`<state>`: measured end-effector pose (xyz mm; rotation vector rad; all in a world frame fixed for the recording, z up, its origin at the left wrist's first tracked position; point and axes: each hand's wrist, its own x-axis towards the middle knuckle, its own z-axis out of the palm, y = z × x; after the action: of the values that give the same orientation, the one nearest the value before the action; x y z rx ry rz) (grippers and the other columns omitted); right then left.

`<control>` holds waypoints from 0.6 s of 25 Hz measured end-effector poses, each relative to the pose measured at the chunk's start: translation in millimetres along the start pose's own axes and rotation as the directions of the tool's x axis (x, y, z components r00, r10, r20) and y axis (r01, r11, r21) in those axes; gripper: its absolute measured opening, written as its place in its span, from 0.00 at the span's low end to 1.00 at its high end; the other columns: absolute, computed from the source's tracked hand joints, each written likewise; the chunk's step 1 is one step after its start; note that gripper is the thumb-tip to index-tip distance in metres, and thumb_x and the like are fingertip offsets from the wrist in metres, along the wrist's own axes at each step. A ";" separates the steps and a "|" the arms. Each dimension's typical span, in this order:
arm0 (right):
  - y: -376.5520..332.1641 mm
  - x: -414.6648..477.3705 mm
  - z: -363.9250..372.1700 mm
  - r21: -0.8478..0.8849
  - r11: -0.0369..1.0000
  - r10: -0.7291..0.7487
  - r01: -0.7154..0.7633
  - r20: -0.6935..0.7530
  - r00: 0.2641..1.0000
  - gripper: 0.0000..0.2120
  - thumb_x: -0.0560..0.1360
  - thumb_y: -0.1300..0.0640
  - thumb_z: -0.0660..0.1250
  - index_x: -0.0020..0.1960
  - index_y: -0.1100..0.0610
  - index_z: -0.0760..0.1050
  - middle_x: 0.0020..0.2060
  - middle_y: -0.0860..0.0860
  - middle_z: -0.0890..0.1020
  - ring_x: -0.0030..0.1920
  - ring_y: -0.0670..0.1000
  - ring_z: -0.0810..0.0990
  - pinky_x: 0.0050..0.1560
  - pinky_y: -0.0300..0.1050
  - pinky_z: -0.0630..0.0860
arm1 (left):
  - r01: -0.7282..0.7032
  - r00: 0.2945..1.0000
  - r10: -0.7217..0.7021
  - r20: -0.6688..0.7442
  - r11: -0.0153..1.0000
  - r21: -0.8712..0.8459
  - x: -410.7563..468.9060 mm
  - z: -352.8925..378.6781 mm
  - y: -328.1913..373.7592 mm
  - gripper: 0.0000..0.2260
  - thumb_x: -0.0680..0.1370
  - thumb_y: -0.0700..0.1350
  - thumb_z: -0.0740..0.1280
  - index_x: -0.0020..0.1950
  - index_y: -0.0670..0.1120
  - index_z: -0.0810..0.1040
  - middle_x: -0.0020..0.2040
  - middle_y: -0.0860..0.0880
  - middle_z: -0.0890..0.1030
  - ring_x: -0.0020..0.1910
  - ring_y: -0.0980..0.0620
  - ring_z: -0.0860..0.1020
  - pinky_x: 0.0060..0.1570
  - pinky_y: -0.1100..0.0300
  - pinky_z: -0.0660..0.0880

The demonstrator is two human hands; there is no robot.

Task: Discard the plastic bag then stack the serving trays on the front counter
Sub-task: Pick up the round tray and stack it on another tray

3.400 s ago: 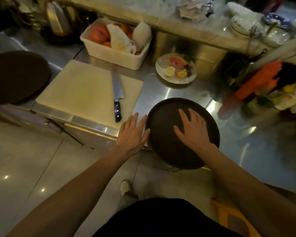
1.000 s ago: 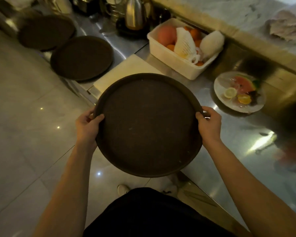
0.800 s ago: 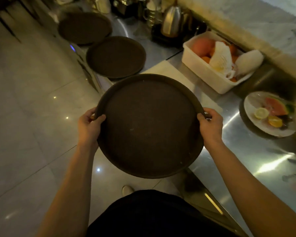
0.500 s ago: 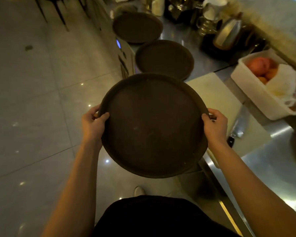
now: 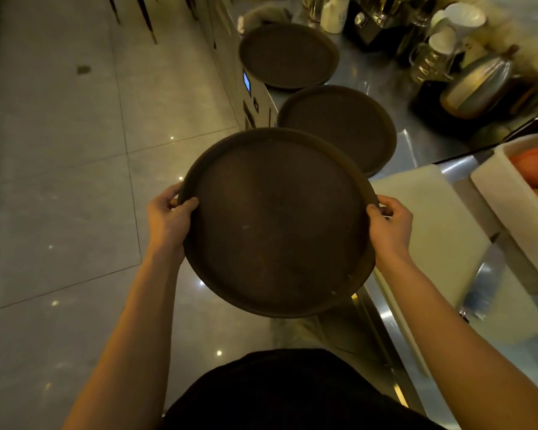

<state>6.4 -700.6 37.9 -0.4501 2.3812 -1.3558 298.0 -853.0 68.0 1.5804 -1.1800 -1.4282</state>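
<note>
I hold a round dark brown serving tray [image 5: 277, 221] in the air beside the steel counter [image 5: 416, 150], over the floor. My left hand [image 5: 168, 218] grips its left rim and my right hand [image 5: 389, 225] grips its right rim. Two more round brown trays lie flat on the counter ahead: a nearer tray [image 5: 339, 127] just beyond the held one, and a farther tray [image 5: 288, 55] behind it. No plastic bag is in sight.
A white cutting board [image 5: 432, 218] with a knife [image 5: 485, 283] lies on the counter to my right. A white tub of fruit [image 5: 516, 206] sits at the right edge. A kettle [image 5: 479, 82], jars and cups crowd the counter's back. Tiled floor [image 5: 59, 181] spreads to the left.
I lifted the tray off the counter with both hands and turned left along it. The two other trays now lie straight ahead and closer; the fruit plate has left the view.
</note>
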 end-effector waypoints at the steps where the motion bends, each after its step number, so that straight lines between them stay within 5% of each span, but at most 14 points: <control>1: -3.1 20.5 2.7 0.010 1.000 0.020 -0.020 -0.007 1.000 0.12 0.78 0.59 0.64 0.60 0.57 0.79 0.46 0.52 0.80 0.48 0.54 0.80 0.54 0.51 0.78 | -0.011 1.000 0.011 0.006 1.000 0.025 14.7 17.6 9.6 0.14 0.78 0.39 0.65 0.63 0.52 0.78 0.56 0.45 0.82 0.54 0.45 0.81 0.53 0.46 0.81; 15: -29.5 183.8 18.7 0.048 0.995 0.093 -0.087 -0.142 0.986 0.14 0.79 0.57 0.64 0.63 0.57 0.77 0.54 0.54 0.81 0.49 0.52 0.79 0.56 0.49 0.78 | -0.004 0.995 -0.016 0.098 0.980 0.199 140.4 170.1 87.5 0.17 0.80 0.38 0.62 0.67 0.51 0.75 0.57 0.47 0.80 0.56 0.47 0.79 0.55 0.48 0.79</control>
<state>-144.7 -810.4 26.6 -0.2375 2.4498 -1.4387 112.7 -1001.0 72.4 1.6638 -1.4155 -1.4446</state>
